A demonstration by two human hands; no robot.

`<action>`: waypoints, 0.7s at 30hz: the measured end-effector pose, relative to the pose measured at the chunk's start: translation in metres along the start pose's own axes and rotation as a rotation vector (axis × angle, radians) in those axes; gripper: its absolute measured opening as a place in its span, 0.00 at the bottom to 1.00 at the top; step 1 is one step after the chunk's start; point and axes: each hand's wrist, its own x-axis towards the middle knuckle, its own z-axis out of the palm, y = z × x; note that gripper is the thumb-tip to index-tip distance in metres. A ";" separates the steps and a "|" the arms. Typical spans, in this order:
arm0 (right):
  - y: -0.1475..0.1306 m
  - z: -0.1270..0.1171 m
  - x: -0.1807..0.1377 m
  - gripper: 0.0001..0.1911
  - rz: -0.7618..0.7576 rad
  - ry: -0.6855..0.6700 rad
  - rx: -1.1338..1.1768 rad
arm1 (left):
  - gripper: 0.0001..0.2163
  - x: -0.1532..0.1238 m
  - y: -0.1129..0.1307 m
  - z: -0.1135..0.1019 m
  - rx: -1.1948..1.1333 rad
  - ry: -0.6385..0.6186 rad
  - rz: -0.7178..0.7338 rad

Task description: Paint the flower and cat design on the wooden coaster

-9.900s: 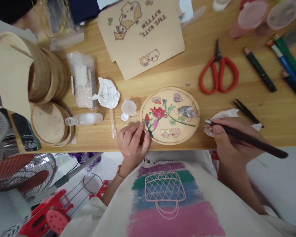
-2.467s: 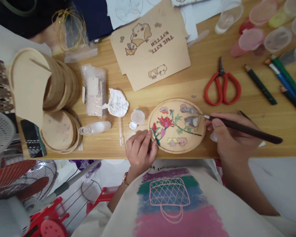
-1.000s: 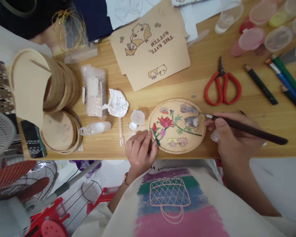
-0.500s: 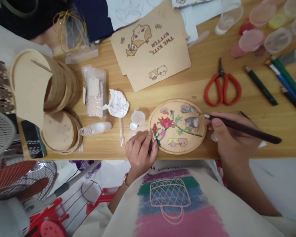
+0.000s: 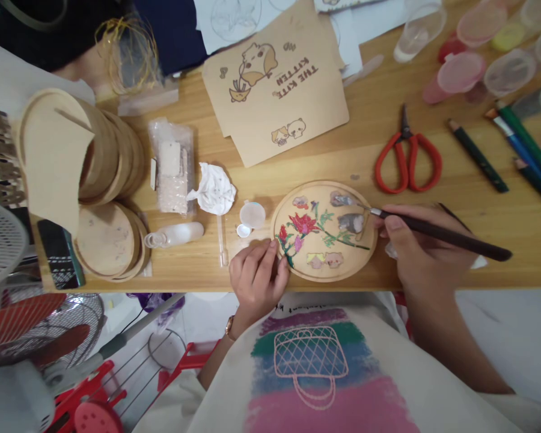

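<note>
A round wooden plate point(image 5: 315, 211) lies flat by the table's front edge. On it are red flowers, green stems, grey shapes and two small cat faces. My left hand point(image 5: 256, 272) grips its left rim, fingers together and thumb at the edge. My right hand point(image 5: 426, 246) is closed around a slim dark-handled paintbrush point(image 5: 451, 233). Its tip reaches the grey painted shapes on the plate's upper right. White translucent material peeks out from under the right hand, partly hidden.
Red-handled scissors point(image 5: 408, 162) lie beyond the plate, with pencils point(image 5: 478, 155) to their right. Paint cups point(image 5: 460, 72) crowd the far right. Left of the plate are a small cup point(image 5: 252, 214), crumpled tissue point(image 5: 215, 189), a bottle point(image 5: 175, 234) and stacked wooden rounds point(image 5: 108, 240).
The brush handle's end has shifted very slightly left and down. Its tip remains at the same grey shapes, and my left hand keeps its place on the rim.
</note>
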 end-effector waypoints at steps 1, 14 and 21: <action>0.000 0.000 0.000 0.07 -0.003 0.005 0.006 | 0.19 0.000 0.000 0.000 0.002 0.001 -0.001; -0.001 -0.001 0.000 0.07 0.024 0.018 0.015 | 0.21 0.000 0.000 0.000 -0.004 0.006 -0.010; -0.003 0.001 -0.001 0.05 0.031 0.030 0.036 | 0.22 -0.001 0.000 0.001 0.000 0.003 -0.008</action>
